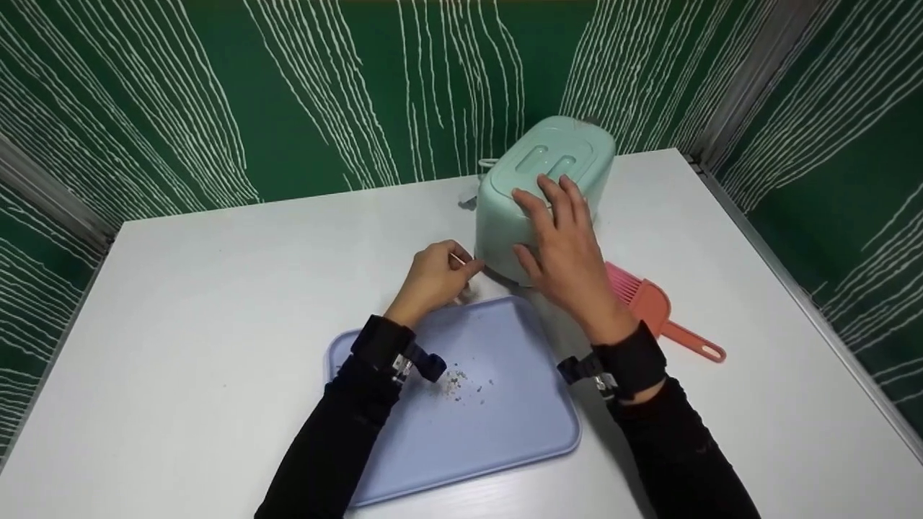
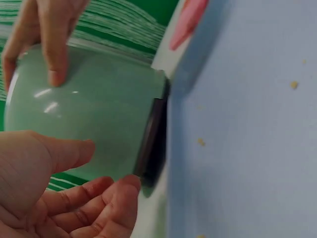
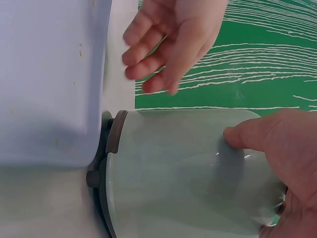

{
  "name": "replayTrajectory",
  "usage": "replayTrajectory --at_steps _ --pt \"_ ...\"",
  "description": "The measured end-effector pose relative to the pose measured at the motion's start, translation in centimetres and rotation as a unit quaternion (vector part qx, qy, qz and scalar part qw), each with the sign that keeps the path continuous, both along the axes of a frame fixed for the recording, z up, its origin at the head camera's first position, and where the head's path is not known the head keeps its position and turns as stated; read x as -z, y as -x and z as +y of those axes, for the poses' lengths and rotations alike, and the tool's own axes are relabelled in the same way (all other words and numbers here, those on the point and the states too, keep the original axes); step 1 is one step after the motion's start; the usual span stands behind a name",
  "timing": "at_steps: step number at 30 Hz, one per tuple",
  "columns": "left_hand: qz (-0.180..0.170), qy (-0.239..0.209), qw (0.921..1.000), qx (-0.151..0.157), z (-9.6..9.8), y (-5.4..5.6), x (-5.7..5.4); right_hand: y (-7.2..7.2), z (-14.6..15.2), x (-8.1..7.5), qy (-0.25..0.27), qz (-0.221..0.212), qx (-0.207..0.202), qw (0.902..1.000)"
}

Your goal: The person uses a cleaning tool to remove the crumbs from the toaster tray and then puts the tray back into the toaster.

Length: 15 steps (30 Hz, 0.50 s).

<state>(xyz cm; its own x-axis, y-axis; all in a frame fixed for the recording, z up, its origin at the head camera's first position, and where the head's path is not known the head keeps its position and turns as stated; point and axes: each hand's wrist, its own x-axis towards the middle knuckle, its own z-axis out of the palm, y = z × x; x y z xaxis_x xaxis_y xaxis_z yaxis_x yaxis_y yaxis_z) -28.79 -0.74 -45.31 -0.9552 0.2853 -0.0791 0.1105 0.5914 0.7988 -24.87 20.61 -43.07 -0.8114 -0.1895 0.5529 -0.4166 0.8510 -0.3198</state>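
A mint-green toaster (image 1: 505,234) with a lid over its top stands behind the tray. My right hand (image 1: 573,267) grips its near end, fingers over the top edge and thumb against the end face, as the right wrist view also shows. Close to the toaster's lower left corner, my left hand (image 1: 440,274) has loosely bent fingers around nothing. In the left wrist view its fingertips come near a dark brown strip (image 2: 150,134) low on the end face. Below both hands lies a blue tray (image 1: 505,411) with crumbs (image 1: 454,382) scattered on it.
Right of the toaster, partly behind my right wrist, lies a red brush (image 1: 652,306) with pink bristles. A white cord (image 1: 487,163) shows behind the toaster on the left. Green walls with white streaks (image 1: 461,94) border the white table (image 1: 216,324).
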Motion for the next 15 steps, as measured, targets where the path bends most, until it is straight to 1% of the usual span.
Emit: replayTrajectory --at_steps 5,9,12,15 --pt "0.026 0.016 0.9995 -0.007 -2.0 -1.1 -1.2 0.0 0.0 -0.1 0.001 -0.006 -0.006 1.0" --pt "0.057 0.038 0.9976 -0.01 -3.7 -2.3 -2.4 -0.1 0.1 -0.3 0.002 -0.019 -0.009 0.9998" --pt "0.096 0.077 0.9922 -0.019 -4.9 -3.3 -3.4 -0.2 0.2 -0.5 0.002 -0.034 -0.011 0.9994" --pt "0.127 0.111 0.985 -0.036 -6.1 -4.2 -4.6 -0.3 0.4 -0.7 0.002 -0.053 -0.013 0.9985"
